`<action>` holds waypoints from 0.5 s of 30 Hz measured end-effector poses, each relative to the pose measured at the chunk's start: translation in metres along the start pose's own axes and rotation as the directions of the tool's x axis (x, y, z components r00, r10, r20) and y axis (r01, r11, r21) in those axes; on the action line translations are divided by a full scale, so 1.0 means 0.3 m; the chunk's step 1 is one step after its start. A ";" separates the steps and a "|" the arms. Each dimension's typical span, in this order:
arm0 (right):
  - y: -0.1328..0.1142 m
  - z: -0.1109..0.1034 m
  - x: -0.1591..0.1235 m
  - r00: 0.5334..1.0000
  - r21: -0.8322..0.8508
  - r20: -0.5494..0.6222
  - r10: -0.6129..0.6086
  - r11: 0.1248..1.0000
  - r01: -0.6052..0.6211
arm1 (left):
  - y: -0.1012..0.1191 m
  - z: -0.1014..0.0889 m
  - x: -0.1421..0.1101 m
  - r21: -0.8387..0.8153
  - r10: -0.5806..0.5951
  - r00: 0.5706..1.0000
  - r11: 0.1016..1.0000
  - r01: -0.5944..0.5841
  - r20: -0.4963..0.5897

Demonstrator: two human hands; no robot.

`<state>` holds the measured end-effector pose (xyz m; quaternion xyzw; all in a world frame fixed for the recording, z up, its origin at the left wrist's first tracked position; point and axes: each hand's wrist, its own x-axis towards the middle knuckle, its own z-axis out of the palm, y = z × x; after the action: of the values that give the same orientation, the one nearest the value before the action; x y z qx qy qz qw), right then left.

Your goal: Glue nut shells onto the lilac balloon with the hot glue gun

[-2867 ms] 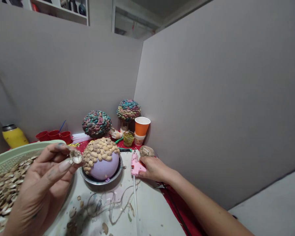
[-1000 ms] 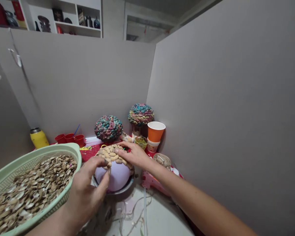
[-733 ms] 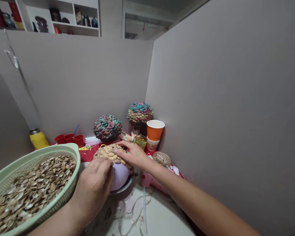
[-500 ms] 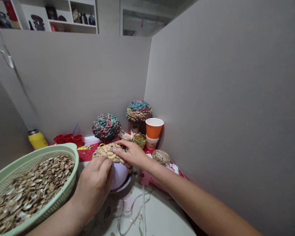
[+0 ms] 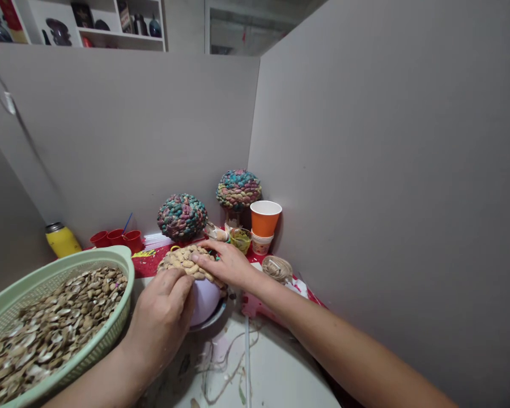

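Note:
A lilac balloon (image 5: 204, 302), its upper part covered in rows of tan peanut shells (image 5: 182, 259), sits in a shallow bowl (image 5: 215, 318). My right hand (image 5: 229, 263) lies across the far right of the shell layer, fingers stretched out and thumb apart, touching the shells. My left hand (image 5: 164, 303) is closed at the near left edge of that layer, thumb and fingers pressed together against the balloon; what they pinch is hidden. To the left, a green plastic basket (image 5: 130, 283) holds many loose peanut shells (image 5: 59, 328).
Two multicoloured shell-covered balls (image 5: 182, 217) stand behind. Orange paper cup (image 5: 266, 220), twine roll (image 5: 277, 268), red cups (image 5: 132, 241) and a yellow bottle (image 5: 62, 241) surround the work. Loose string (image 5: 225, 362) lies on the table (image 5: 289, 362). Grey partitions (image 5: 365, 170) close the back and right.
The whole view has shifted slightly left and up. Both hands keep nearly the same place on the balloon and shells.

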<state>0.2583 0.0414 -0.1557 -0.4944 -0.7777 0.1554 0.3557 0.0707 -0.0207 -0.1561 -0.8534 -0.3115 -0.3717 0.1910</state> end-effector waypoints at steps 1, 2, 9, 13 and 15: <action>-0.001 -0.001 -0.001 1.000 0.000 0.001 -0.002 1.000 0.002 | -0.001 0.000 -0.002 0.005 0.000 1.000 1.000 0.000 0.005; -0.003 -0.002 -0.001 1.000 -0.001 0.001 -0.003 1.000 0.003 | -0.001 -0.001 -0.004 0.008 0.001 1.000 1.000 -0.002 0.015; -0.002 -0.004 -0.002 1.000 -0.006 -0.009 -0.001 1.000 0.001 | -0.007 -0.007 -0.014 0.065 0.064 0.996 0.996 -0.067 0.054; 0.000 -0.003 -0.002 1.000 -0.004 -0.011 0.000 1.000 0.000 | -0.012 -0.007 -0.010 0.065 0.095 0.993 0.993 -0.099 0.065; 0.001 -0.002 -0.003 1.000 -0.001 -0.010 -0.002 1.000 0.002 | -0.013 -0.009 -0.006 0.028 0.081 0.996 0.996 -0.082 0.046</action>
<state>0.2592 0.0408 -0.1560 -0.4945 -0.7765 0.1520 0.3597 0.0659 -0.0201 -0.1554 -0.8707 -0.2861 -0.3396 0.2116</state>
